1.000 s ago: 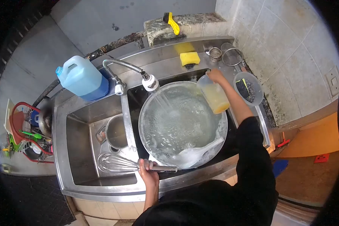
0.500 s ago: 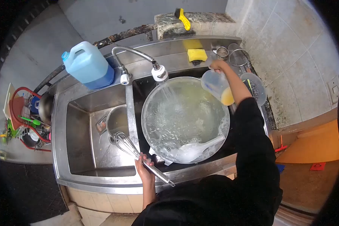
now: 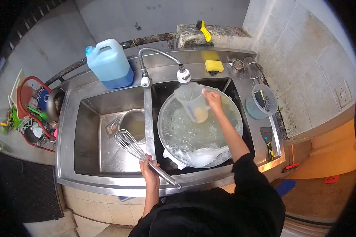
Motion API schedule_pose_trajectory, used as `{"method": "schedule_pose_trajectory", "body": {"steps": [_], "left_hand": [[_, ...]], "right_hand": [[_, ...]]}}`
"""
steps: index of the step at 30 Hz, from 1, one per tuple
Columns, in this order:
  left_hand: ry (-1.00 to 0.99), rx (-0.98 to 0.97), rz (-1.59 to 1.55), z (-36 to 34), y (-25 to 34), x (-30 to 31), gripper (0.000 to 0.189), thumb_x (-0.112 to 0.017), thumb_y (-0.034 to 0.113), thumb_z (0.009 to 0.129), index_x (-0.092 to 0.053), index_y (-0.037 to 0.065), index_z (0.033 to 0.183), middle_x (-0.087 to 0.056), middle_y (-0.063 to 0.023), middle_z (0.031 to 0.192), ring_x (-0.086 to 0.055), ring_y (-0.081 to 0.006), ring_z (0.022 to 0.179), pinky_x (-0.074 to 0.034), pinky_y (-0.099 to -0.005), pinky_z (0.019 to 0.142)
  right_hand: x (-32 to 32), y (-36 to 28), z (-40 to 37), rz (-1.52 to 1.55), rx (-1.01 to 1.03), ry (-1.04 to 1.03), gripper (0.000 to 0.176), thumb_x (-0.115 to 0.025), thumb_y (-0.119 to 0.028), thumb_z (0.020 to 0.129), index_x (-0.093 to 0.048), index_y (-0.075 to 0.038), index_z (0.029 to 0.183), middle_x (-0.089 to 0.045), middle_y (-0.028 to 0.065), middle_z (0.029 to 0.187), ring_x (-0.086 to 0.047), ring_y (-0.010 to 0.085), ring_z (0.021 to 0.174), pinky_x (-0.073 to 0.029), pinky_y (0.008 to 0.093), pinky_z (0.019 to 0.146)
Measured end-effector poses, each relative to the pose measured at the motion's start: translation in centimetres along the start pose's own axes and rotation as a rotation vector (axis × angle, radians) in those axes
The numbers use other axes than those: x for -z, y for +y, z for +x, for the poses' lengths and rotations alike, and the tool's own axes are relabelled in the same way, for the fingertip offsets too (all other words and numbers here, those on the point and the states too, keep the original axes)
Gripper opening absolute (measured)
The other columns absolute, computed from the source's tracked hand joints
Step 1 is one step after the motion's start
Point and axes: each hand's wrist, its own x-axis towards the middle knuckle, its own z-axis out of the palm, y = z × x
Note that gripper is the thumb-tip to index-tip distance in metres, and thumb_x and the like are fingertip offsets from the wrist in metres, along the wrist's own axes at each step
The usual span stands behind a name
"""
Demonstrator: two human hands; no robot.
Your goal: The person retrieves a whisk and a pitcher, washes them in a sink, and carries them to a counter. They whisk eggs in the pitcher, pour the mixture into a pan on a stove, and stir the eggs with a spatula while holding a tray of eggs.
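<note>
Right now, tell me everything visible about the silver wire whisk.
The silver wire whisk has a balloon of thin looped metal wires and a long, straight, shiny handle. The person's left hand grips the handle near the wires. It slants, wires toward upper left above the left stainless-steel basin, handle end toward lower right over the sink's front edge.

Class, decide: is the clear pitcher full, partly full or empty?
Partly full: yellowish liquid shows near the base of the pitcher held by the right hand, but not at its rim.
</note>
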Motion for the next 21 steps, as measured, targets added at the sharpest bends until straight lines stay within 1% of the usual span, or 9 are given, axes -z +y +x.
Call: {"method": "schedule_pose_trajectory", "body": {"steps": [4, 6, 8, 11, 13, 16, 18, 20, 21], "left_hand": [[0.007, -0.007, -0.008, -0.9, 1.1, 1.0, 0.016, -0.044, 0.012, 0.080, -0.040, 0.007, 0.094, -0.040, -0.0026, 0.078, -0.039, -0.0105, 0.057, -0.035, -0.0243, 0.052], [0.024, -0.005, 0.019, -1.1, 1.9, 1.3, 0.016, -0.044, 0.013, 0.081, -0.040, 0.007, 0.095, -0.040, -0.0022, 0.077, -0.039, -0.0105, 0.057, -0.034, -0.0246, 0.052], [0.034, -0.025, 0.034, -1.7, 2.4, 1.8, 0.015, -0.044, 0.013, 0.081, -0.040, 0.007, 0.095, -0.040, -0.0019, 0.077, -0.038, -0.0104, 0.057, -0.034, -0.0245, 0.052], [0.026, -0.025, 0.013, -1.9, 2.6, 2.7, 0.015, -0.044, 0.014, 0.081, -0.040, 0.008, 0.094, -0.040, -0.0015, 0.076, -0.038, -0.0102, 0.057, -0.034, -0.0244, 0.052], [0.009, -0.039, 0.006, -1.8, 2.7, 2.9, 0.014, -0.044, 0.014, 0.081, -0.040, 0.008, 0.093, -0.039, -0.0015, 0.075, -0.038, -0.0102, 0.056, -0.034, -0.0249, 0.052], [0.014, -0.042, 0.050, -1.8, 2.8, 2.9, 0.017, -0.047, 0.017, 0.076, -0.042, 0.011, 0.092, -0.039, 0.0008, 0.075, -0.037, -0.0090, 0.055, -0.032, -0.0217, 0.050], [-0.015, -0.042, 0.038, -1.5, 3.1, 2.9, 0.015, -0.045, 0.015, 0.078, -0.040, 0.009, 0.092, -0.039, -0.0005, 0.075, -0.037, -0.0097, 0.055, -0.033, -0.0230, 0.050], [-0.029, -0.022, 0.023, -1.8, 2.7, 2.9, 0.013, -0.044, 0.013, 0.081, -0.039, 0.007, 0.092, -0.039, -0.0018, 0.075, -0.037, -0.0104, 0.055, -0.034, -0.0242, 0.051], [-0.026, -0.011, 0.019, -1.7, 2.5, 2.6, 0.014, -0.043, 0.013, 0.080, -0.039, 0.007, 0.092, -0.039, -0.0019, 0.075, -0.037, -0.0104, 0.055, -0.033, -0.0240, 0.051]], "right_hand": [[-2.1, 0.1, -1.1, 0.241, -0.116, -0.035, 0.044, -0.060, -0.034, 0.072, -0.039, -0.008, 0.045, -0.035, -0.0060, 0.047, -0.029, 0.0047, 0.046, -0.024, 0.0257, 0.041], [-1.3, -0.9, -0.6, 0.039, -0.070, 0.157, 0.042, -0.060, -0.033, 0.073, -0.039, -0.009, 0.045, -0.034, -0.0059, 0.047, -0.028, 0.0049, 0.048, -0.023, 0.0251, 0.041], [-1.5, 1.0, 0.0, 0.042, -0.041, 0.183, 0.042, -0.060, -0.033, 0.073, -0.042, -0.008, 0.046, -0.035, -0.0060, 0.047, -0.029, 0.0050, 0.048, -0.024, 0.0247, 0.042], [-2.8, 1.0, -0.5, 0.093, -0.034, 0.093, 0.044, -0.058, -0.034, 0.074, -0.040, -0.005, 0.046, -0.035, -0.0033, 0.046, -0.029, 0.0068, 0.047, -0.026, 0.0265, 0.043], [-2.2, 0.6, 0.0, -0.069, 0.115, 0.321, 0.046, -0.056, -0.035, 0.074, -0.042, -0.001, 0.048, -0.036, 0.0022, 0.044, -0.030, 0.0091, 0.046, -0.029, 0.0291, 0.044], [-3.3, 1.6, -0.2, -0.130, 0.049, 0.232, 0.046, -0.055, -0.036, 0.075, -0.046, 0.002, 0.050, -0.037, 0.0079, 0.043, -0.031, 0.0116, 0.045, -0.031, 0.0318, 0.045], [-3.1, 2.1, 0.8, -0.207, 0.198, 0.243, 0.044, -0.054, -0.035, 0.074, -0.048, 0.002, 0.052, -0.038, 0.0105, 0.043, -0.031, 0.0130, 0.044, -0.032, 0.0327, 0.046], [-3.4, 1.5, -0.2, -0.099, 0.136, 0.460, 0.046, -0.054, -0.035, 0.074, -0.046, 0.003, 0.050, -0.034, 0.0106, 0.042, -0.030, 0.0138, 0.043, -0.030, 0.0334, 0.044], [-4.1, 1.3, -0.7, -0.149, 0.282, 0.477, 0.046, -0.055, -0.034, 0.074, -0.043, 0.003, 0.048, -0.031, 0.0105, 0.041, -0.028, 0.0135, 0.041, -0.027, 0.0340, 0.041]]}}
